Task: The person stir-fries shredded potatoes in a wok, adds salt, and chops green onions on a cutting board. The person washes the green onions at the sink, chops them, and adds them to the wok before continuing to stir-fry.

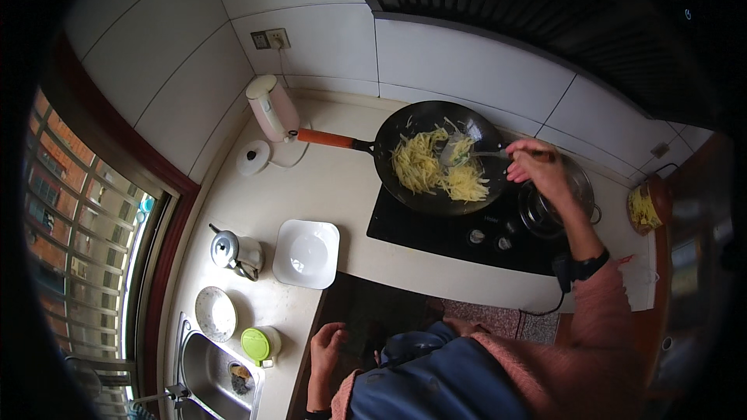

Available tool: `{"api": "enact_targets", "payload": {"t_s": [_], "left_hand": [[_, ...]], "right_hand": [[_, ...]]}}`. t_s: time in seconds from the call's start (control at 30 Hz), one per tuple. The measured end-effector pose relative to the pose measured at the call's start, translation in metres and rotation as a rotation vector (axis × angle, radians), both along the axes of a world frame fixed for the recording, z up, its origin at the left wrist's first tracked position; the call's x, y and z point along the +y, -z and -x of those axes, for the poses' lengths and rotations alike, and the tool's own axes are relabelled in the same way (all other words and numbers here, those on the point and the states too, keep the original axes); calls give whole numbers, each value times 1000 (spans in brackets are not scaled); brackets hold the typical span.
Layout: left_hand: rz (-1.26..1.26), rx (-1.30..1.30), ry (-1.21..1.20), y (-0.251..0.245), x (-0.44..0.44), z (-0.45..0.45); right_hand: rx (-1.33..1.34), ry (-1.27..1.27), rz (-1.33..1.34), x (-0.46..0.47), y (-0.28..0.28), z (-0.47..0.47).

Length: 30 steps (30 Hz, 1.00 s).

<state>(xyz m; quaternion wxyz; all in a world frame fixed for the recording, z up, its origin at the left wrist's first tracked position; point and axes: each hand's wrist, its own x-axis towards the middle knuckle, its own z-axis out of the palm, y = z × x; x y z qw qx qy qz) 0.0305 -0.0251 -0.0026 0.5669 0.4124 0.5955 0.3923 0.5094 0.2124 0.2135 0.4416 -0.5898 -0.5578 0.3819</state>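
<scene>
My right hand (534,166) grips the brown handle of a metal spatula (490,154) at the wok's right side. The spatula's blade lies among pale yellow shreds, probably potato (420,163), with a little green by the blade. A dark wok (402,122) with an orange-brown handle stands on the black Haier cooktop (432,227), its handle pointing left. My left hand (328,345) hangs near the counter's front edge, fingers loosely bent, with nothing seen in it. A white square dish (306,254) rests on the counter above that hand in the view.
Right of the wok sits a steel pot (540,213), partly behind my right arm. At left are a pink kettle (277,108), a white lid (253,157), a steel pot with spout (233,251), a bowl (216,314), a green-lidded cup (259,345) and a sink (204,367).
</scene>
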Motion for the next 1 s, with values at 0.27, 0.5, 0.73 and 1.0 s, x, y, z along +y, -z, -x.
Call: {"api": "enact_targets", "payload": {"t_s": [0.27, 0.5, 0.73, 1.0], "left_hand": [[38, -19, -13, -11, 5, 0], [45, 10, 49, -18, 16, -4], [6, 53, 97, -16, 22, -6], [-5, 53, 107, -11, 23, -7]], "right_hand": [[47, -91, -159, -41, 91, 36], [361, 119, -52, -47, 98, 37], [576, 147, -135, -55, 93, 14], [295, 114, -134, -62, 61, -10]]}}
